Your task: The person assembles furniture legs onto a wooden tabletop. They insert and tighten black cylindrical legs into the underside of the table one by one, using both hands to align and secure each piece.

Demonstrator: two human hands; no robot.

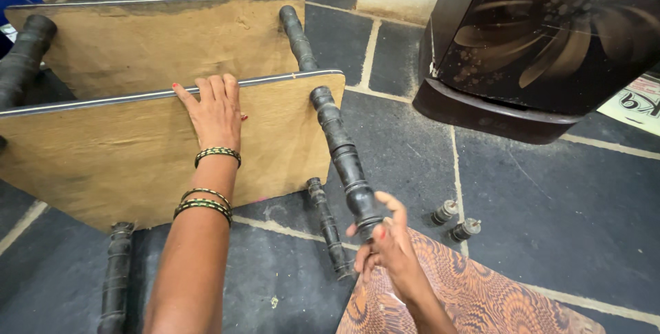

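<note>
item: turned black wooden leg (342, 152), frame centre, upper end at the tan plywood shelf board (137, 148). rigid, probably light, grooves aid grip. my right hand (385, 244) pinches its lower end; my left hand (216, 110) lies spread flat on the board.

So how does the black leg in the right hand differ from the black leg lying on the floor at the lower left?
The held leg slants up, one end at the near board; the floor leg lies flat, partly under that board. The right hand grips the held leg; no hand touches the floor leg. Both are dark turned wood.
</note>
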